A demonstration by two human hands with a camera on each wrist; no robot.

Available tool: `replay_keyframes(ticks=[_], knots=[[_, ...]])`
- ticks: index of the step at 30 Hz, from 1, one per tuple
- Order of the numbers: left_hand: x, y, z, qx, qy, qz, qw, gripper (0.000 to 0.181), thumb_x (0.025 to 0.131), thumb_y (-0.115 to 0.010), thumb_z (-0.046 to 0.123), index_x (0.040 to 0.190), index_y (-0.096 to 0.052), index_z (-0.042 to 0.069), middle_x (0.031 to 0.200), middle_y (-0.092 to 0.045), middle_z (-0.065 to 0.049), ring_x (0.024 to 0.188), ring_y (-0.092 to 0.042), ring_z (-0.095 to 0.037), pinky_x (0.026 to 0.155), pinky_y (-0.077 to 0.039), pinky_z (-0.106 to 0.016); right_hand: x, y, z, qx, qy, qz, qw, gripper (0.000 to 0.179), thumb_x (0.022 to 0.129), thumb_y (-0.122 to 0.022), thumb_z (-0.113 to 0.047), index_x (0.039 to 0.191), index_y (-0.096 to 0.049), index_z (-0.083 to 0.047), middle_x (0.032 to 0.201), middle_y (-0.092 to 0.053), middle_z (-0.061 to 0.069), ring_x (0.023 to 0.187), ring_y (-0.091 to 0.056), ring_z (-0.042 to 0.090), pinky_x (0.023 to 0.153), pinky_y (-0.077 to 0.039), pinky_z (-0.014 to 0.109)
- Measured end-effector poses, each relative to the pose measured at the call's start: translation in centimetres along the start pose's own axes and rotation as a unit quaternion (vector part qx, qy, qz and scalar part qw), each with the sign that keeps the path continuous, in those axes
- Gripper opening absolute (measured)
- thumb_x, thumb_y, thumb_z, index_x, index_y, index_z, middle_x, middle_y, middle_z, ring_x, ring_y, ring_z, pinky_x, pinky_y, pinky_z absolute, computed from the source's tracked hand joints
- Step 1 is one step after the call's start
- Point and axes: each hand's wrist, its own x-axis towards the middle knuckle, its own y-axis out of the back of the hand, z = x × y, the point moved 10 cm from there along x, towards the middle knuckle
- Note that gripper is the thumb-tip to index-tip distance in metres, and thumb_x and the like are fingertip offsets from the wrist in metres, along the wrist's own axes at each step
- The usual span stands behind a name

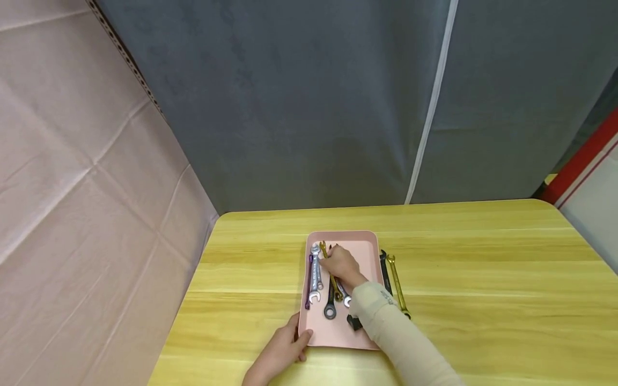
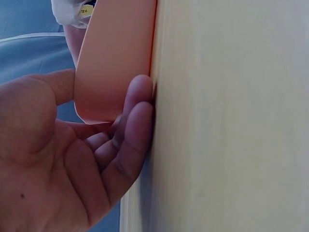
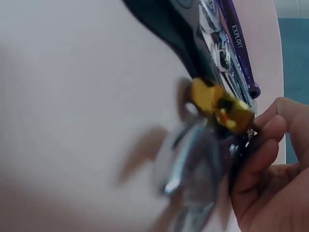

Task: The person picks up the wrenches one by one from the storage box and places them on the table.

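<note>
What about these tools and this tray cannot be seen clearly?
Head view: black tool, partly hidden by the right sleeve.
Head view: markings on the long silver wrench, too small.
Left wrist view: inside of tray, hidden by its wall.
Right wrist view: nearest silver tool, blurred.

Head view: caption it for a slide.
Left hand grips the near-left corner of a pink rectangular tray; the right hand handles multicoloured metal wrenches inside.

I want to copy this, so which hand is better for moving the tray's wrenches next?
Probably the right hand: its fingers are among the wrenches. The left hand holds the near left corner of the pink tray.
</note>
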Motion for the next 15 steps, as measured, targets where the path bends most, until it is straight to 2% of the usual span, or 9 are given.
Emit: replay_keyframes(ticks=[3,6,11,13,15], knots=[[0.1,0.0,0.0,0.000,0.000,0.000,1.0000,0.059,0.095,-0.050,0.032,0.139,-0.031,-0.003,0.065,-0.056,-0.004,0.053,-0.054,-0.011,0.044,-0.044,-0.025,0.2,-0.1,0.1,0.033,0.013,-0.008,0.9993,0.039,0.081,-0.061,-0.024,0.049,-0.038,-0.018,0.044,-0.034,-0.006,0.038,-0.032,0.008,0.036,-0.024,0.020],[0.1,0.0,-0.1,0.000,0.000,0.000,1.0000,0.058,0.095,-0.049,0.032,0.138,-0.033,-0.003,0.065,-0.055,-0.003,0.053,-0.054,-0.011,0.044,-0.045,-0.025,0.4,-0.4,0.2,0.080,0.026,-0.023,0.9962,0.040,0.084,-0.059,-0.021,0.050,-0.039,-0.017,0.041,-0.033,-0.007,0.037,-0.030,0.007,0.035,-0.025,0.019],[0.1,0.1,-0.1,0.002,-0.003,0.006,1.0000,0.056,0.095,-0.049,0.031,0.137,-0.033,-0.003,0.064,-0.054,-0.001,0.052,-0.054,-0.010,0.044,-0.045,-0.024,0.5,-1.0,0.7,0.174,0.022,-0.048,0.9833,0.020,0.087,-0.061,-0.018,0.071,-0.054,-0.007,0.047,-0.039,-0.005,0.040,-0.036,0.006,0.038,-0.033,0.017],[0.1,0.2,-0.1,0.003,-0.003,0.008,1.0000,0.057,0.095,-0.049,0.031,0.138,-0.033,-0.003,0.064,-0.054,-0.001,0.052,-0.054,-0.010,0.044,-0.045,-0.024,0.5,-1.1,0.8,0.188,0.018,-0.050,0.9806,0.014,0.086,-0.061,-0.016,0.081,-0.059,-0.003,0.050,-0.042,-0.005,0.041,-0.037,0.005,0.039,-0.035,0.017],[0.0,0.2,-0.1,0.003,-0.002,0.009,1.0000,0.058,0.095,-0.049,0.032,0.138,-0.033,-0.003,0.064,-0.054,-0.001,0.052,-0.053,-0.010,0.044,-0.044,-0.024,0.5,-1.2,0.9,0.195,0.014,-0.054,0.9792,0.016,0.085,-0.062,-0.016,0.087,-0.060,0.000,0.051,-0.042,-0.004,0.042,-0.036,0.005,0.040,-0.035,0.017]])
